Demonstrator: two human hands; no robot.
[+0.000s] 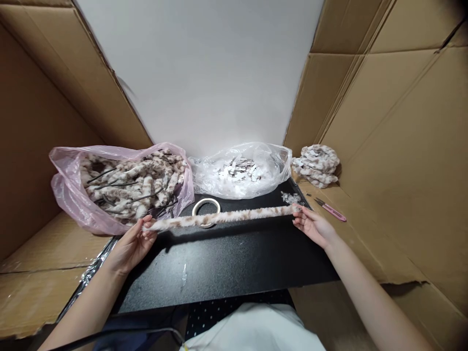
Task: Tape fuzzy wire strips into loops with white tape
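A long, narrow strip of white fluffy fabric with brown spots [234, 215] is stretched level between my two hands above the black table. My left hand [137, 241] pinches its left end, close to the pink plastic bag [66, 195]. Its right end is held in the fingertips of my right hand [312, 225], beside a small heap of fluff scraps [291, 198]. Behind the strip, and partly covered by it, lies a roll of cream tape [206, 201].
Fluffy strips and dark cords [135, 180] fill the pink bag. A clear bag [208, 175] holds white and dark scraps. At right sit a pile of folded fluffy fabric [318, 163] and pink-handled snips [332, 210]. Cardboard walls [413, 146] flank the black table [226, 273].
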